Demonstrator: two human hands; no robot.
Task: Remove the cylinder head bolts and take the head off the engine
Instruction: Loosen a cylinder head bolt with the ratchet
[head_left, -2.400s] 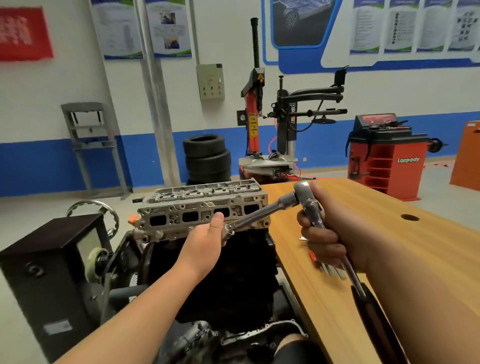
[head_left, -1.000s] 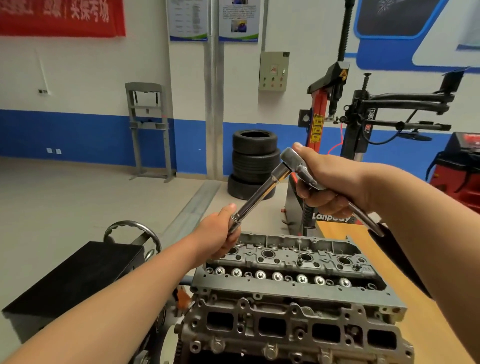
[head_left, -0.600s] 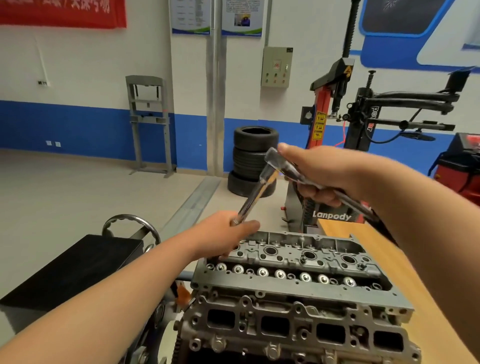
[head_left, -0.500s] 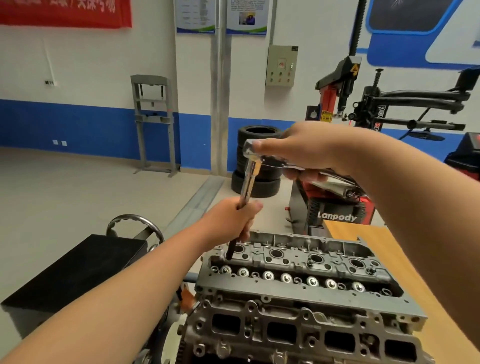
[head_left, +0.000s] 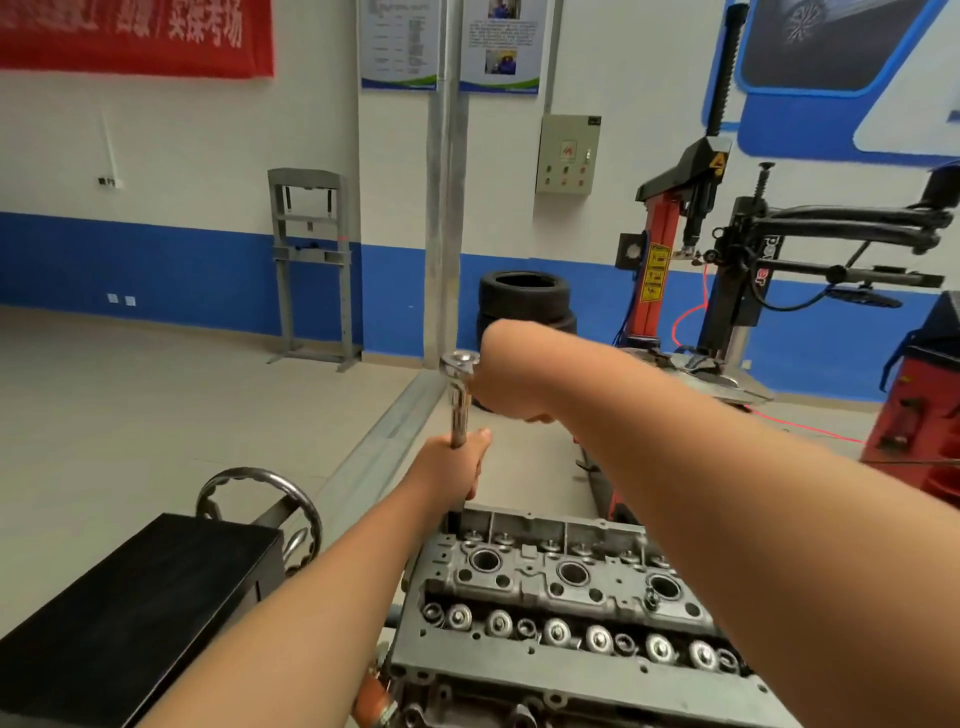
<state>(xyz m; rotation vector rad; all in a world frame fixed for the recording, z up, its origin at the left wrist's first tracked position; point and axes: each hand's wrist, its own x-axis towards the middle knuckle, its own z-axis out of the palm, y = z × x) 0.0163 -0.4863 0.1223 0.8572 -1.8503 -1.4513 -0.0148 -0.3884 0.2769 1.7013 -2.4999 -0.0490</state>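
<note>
The grey aluminium cylinder head sits on the engine at the bottom centre, its valve springs and plug wells facing up. A chrome ratchet with a long extension stands nearly upright over the head's far left corner. My left hand grips the lower part of the extension; its tip is hidden behind that hand. My right hand holds the ratchet close to its head, and the handle is hidden behind my forearm.
A black box and a steel handwheel of the engine stand lie to the left. Stacked tyres, a tyre changer and a red machine stand behind. A grey press frame is by the wall.
The ratchet and extension swung from a slant to nearly upright and came down over the head's far left corner. My right hand rose above my left. The view moved closer over the head.
</note>
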